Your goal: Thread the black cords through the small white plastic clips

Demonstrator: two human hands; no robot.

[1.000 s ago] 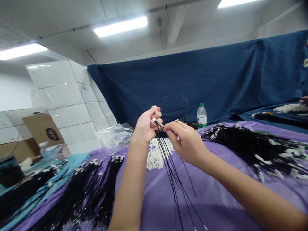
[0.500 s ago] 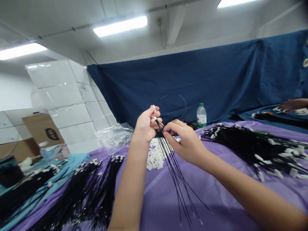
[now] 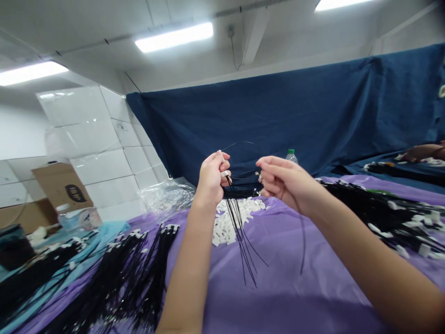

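My left hand point(image 3: 211, 178) is closed around a bunch of thin black cords point(image 3: 239, 222), whose loose ends hang down over the purple cloth. A small white connector point(image 3: 225, 173) shows between its fingers. To the right, my right hand point(image 3: 288, 183) pinches a single black cord; a length of that cord point(image 3: 303, 241) hangs below the palm, blurred. A thin cord loop point(image 3: 243, 142) arcs between the two hands. Beneath and behind them lies a heap of small white plastic pieces point(image 3: 224, 227).
Bundles of black cords with white ends point(image 3: 121, 273) lie at left, and another pile point(image 3: 382, 213) at right. A clear plastic bag point(image 3: 167, 195) and a green-capped bottle point(image 3: 291, 155) stand behind. Another person's hand point(image 3: 424, 151) is at far right. Purple cloth point(image 3: 278, 287) covers the table.
My right hand has moved right, away from my left hand, drawing one cord with it. The bunch in my left hand swings, its ends now higher and further left.
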